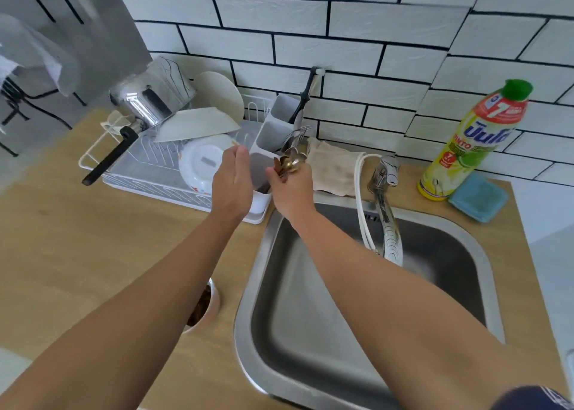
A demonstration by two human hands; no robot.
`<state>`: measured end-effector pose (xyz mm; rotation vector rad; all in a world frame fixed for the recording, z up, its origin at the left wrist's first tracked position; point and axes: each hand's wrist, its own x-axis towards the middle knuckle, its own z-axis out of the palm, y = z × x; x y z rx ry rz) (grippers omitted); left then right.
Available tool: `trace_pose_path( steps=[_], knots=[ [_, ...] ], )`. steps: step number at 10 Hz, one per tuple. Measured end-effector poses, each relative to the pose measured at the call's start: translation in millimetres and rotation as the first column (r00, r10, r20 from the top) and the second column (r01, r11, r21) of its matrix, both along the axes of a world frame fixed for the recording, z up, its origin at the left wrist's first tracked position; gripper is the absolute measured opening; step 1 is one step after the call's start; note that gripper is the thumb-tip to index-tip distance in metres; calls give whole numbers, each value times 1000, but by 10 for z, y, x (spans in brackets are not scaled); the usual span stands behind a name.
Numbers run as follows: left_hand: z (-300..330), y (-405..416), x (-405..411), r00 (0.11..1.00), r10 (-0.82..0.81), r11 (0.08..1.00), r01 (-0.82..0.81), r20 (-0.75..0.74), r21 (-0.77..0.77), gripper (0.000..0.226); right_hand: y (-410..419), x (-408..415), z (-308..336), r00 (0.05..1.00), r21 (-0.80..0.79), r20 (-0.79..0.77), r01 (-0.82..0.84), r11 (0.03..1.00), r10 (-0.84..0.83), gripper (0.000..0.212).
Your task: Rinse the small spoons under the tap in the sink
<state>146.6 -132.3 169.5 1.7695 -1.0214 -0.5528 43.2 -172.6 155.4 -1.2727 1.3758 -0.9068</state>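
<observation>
The right hand [292, 189] is closing its grip around a bunch of small spoons [290, 162], bowls up, just over the white cutlery holder [262, 200] at the drying rack's corner. The left hand [233, 180] is hovering beside it, fingers loosely open, holding nothing. Rinsing looks still ahead: the spoons are well apart from the tap [386, 211], and no water is visibly running into the sink [366, 301]. A wooden tabletop [77, 242] is carrying everything, white tiles behind.
</observation>
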Motion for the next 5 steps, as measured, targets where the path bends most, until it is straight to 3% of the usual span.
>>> trace_pose_path(
  steps=[2,3,5],
  knots=[
    [5,10,-41,999,-2,1000,1,45,8,45,29,15,5,999,99,3,-33,995,33,47],
    [-5,10,-52,998,-1,1000,1,61,-2,44,59,-28,-4,996,49,-24,-82,995,84,38],
    [30,48,-61,997,-2,1000,4,83,-28,45,129,-209,121,998,-3,-25,-63,998,63,67]
  ],
)
